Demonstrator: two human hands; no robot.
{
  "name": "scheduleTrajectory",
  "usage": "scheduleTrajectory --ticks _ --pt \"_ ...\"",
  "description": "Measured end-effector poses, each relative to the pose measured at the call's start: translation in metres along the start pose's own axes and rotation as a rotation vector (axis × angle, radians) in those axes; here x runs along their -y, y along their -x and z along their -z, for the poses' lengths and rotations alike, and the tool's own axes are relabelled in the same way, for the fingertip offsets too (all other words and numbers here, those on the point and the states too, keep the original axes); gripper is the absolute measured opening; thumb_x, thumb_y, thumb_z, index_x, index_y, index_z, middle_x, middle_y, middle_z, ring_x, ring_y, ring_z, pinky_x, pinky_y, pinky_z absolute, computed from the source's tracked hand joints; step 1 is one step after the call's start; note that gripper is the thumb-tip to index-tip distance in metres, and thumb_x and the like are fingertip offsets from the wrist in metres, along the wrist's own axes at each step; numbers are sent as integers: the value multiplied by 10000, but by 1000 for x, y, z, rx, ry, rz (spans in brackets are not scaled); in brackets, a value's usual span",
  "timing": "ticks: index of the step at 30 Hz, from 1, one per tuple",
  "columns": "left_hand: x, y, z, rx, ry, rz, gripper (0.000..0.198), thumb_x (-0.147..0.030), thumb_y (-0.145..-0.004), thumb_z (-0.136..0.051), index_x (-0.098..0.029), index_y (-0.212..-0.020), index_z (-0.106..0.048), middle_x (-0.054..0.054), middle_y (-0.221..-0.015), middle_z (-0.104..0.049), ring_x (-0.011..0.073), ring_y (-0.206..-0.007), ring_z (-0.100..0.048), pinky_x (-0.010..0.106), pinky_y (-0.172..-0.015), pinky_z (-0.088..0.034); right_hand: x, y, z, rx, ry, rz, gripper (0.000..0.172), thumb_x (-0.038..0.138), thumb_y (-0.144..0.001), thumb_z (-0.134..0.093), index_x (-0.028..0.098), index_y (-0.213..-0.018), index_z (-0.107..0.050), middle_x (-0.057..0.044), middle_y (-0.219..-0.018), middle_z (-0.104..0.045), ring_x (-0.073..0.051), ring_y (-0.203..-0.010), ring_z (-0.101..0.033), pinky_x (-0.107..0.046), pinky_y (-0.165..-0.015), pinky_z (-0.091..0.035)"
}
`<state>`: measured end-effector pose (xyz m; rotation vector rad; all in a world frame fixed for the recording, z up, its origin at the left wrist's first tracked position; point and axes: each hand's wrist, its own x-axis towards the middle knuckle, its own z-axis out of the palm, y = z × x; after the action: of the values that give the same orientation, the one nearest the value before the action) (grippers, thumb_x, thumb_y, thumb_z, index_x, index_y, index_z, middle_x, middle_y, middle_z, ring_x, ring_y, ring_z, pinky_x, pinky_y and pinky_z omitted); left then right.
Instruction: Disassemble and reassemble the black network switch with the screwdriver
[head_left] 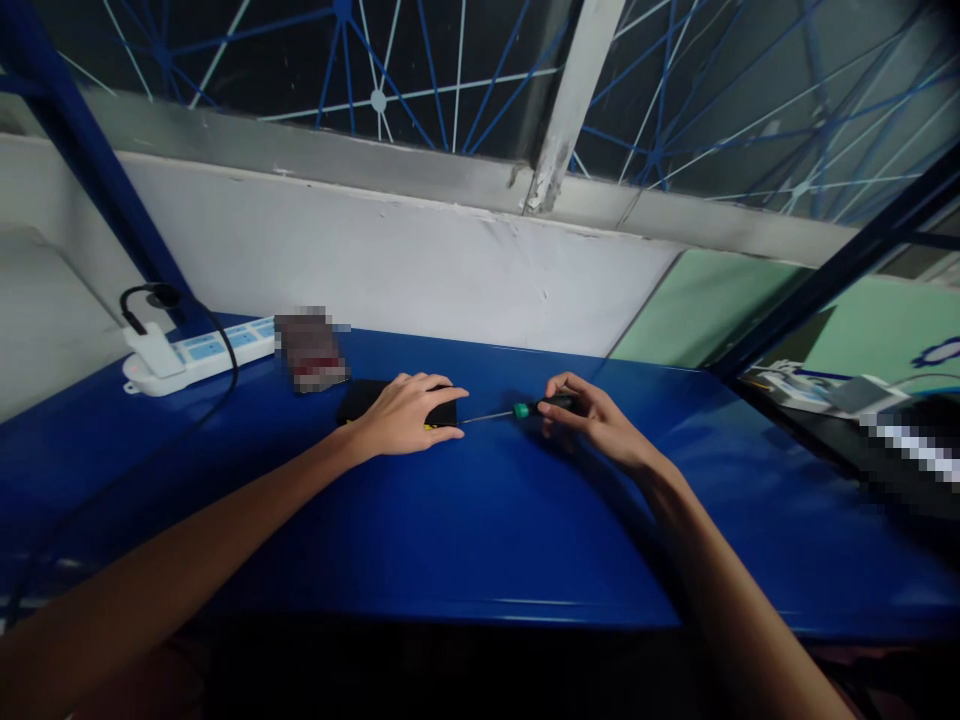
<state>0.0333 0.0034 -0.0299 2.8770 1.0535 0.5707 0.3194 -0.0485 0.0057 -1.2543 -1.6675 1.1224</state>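
Observation:
Over a flat black rectangular device [444, 412] with a bit of yellow along its near edge lies my left hand [401, 415]. Its thumb runs along the near side and the fingers reach over the top and far side, gripping it against the table. Much of the device is hidden under this hand. My right hand [592, 418] is closed around the black and green handle of a screwdriver [521, 410]. The thin metal shaft points left, its tip at the device's right end; whether it touches cannot be made out.
The blue table [480, 530] carries a white power strip [195, 352] with a plugged-in adapter and black cable at the left. A blurred dark reddish object [313, 350] lies beside it. Blue frame posts rise at both sides. A wall and window stand behind; further items lie right.

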Motion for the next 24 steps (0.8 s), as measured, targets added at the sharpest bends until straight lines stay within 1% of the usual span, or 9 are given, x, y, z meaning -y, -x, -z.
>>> scheduleTrajectory --ticks 4,7,12,17,19,21,23,24 --pt "-1 0 2 7 -2 13 562 -575 -901 -542 -289 -1383 -486 88 -1360 -555 298 -1169 -551 459 -957 -406 -1 1 4 46 -67 -18 364 301 -735 -769 238 -910 -457 21 -709 -607 -154 -599 -583 -282 -457 -478" --pt "-1 0 2 7 -4 14 576 -568 -898 -552 -292 -1396 -465 85 -1361 -554 289 -1157 -555 453 -952 -406 -2 0 5 36 -112 -8 392 222 -677 -796 227 -907 -479 9 -736 -626 -164 -630 -600 -322 -514 -522" --pt "-1 0 1 -2 -7 4 572 -570 -901 -550 -286 -1391 -469 88 -1355 -555 284 -1173 -548 452 -960 -404 -4 -1 6 24 -95 -21 363 210 -648 -798 213 -874 -515 -7 -701 -647 -166 -623 -595 -336 -526 -530" --pt "-1 0 1 -3 -16 3 566 -573 -901 -547 -287 -1384 -477 86 -1346 -559 286 -1167 -552 455 -956 -408 -2 1 7 -7 -65 -68 380 265 -652 -812 203 -924 -554 -18 -734 -647 -164 -620 -604 -330 -528 -532" --pt "-1 0 1 4 -20 -1 567 -575 -904 -539 -286 -1388 -474 85 -1351 -554 288 -1169 -550 457 -956 -408 -1 1 7 -15 -39 -64 356 321 -687 -801 196 -932 -574 -12 -717 -623 -155 -599 -594 -322 -522 -528" --pt "-1 0 1 9 -22 0 566 -572 -907 -536 -287 -1392 -469 83 -1360 -547 289 -1180 -543 459 -959 -406 -1 1 7 -13 10 -54 324 399 -741 -760 189 -922 -592 0 -657 -592 -145 -555 -573 -307 -499 -508" --pt "-1 0 1 12 -24 3 561 -565 -909 -537 -289 -1392 -467 81 -1366 -543 286 -1182 -542 457 -959 -406 -1 -1 5 -11 96 -41 319 487 -798 -689 184 -832 -592 20 -565 -542 -124 -480 -526 -278 -455 -452" --pt "-1 0 1 12 -24 2 559 -564 -909 -538 -291 -1391 -466 80 -1367 -543 285 -1184 -541 456 -958 -406 -1 -1 5 -16 146 -41 356 529 -820 -649 187 -757 -571 32 -523 -504 -109 -442 -488 -264 -431 -414"
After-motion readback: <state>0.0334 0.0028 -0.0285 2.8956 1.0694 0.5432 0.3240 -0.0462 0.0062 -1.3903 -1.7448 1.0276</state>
